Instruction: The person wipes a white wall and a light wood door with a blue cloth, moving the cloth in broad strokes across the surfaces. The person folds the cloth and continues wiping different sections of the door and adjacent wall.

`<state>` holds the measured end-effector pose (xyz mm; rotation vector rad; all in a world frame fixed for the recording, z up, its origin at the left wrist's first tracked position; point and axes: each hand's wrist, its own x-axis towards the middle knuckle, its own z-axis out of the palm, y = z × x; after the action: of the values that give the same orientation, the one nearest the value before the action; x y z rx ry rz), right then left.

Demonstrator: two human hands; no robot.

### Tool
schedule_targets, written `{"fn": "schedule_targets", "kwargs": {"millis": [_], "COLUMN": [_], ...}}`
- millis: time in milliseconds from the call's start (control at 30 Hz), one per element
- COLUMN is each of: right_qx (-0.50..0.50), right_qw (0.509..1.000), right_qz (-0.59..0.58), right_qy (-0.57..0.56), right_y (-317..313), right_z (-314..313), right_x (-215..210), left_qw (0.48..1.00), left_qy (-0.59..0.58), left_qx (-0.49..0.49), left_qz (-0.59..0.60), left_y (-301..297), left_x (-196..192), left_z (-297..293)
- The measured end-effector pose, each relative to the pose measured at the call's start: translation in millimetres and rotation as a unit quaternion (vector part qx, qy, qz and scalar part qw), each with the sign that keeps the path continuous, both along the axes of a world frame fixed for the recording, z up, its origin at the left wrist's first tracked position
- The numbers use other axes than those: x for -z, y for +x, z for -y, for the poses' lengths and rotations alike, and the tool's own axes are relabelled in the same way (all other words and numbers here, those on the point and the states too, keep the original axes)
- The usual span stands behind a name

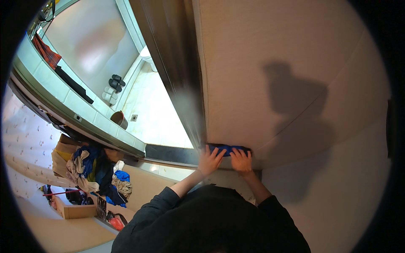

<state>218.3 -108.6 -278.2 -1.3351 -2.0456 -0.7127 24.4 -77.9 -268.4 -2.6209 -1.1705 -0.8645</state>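
A pale wall (236,63) fills much of the view, bordered on its left by a dark door frame (168,50), beyond which lies a pale floor (162,118), with a heap of clothes (86,162) at lower left. A bucket (120,120) sits tilted on that floor, and a blue-and-black strip (228,149) lies at the wall's foot, just beside the frame. The left hand (209,162) and right hand (241,162) touch the strip, fingers spread; I cannot tell whether they grip it.
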Motion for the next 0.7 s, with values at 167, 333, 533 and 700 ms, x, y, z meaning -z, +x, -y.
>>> {"fn": "schedule_targets", "kwargs": {"millis": [167,333,533,700], "right_qx": [0.061,0.104,0.116,0.092], "right_qw": [0.984,0.958,0.957,0.964], "right_qz": [-0.077,-0.152,-0.143,-0.076], "right_qy": [0.150,0.219,0.225,0.238], "right_y": [11,24,21,29], "right_z": [-28,-50,-47,-32], "right_x": [-109,-253,-204,-131], "left_qw": [0.981,0.952,0.948,0.959], "left_qy": [0.182,0.236,0.297,0.282], "left_qx": [-0.019,-0.040,-0.044,0.014], "left_qz": [0.067,0.191,0.104,0.020], "left_y": [48,77,85,81], "left_x": [-119,-241,-198,-142], "left_z": [-23,-46,-46,-36]}}
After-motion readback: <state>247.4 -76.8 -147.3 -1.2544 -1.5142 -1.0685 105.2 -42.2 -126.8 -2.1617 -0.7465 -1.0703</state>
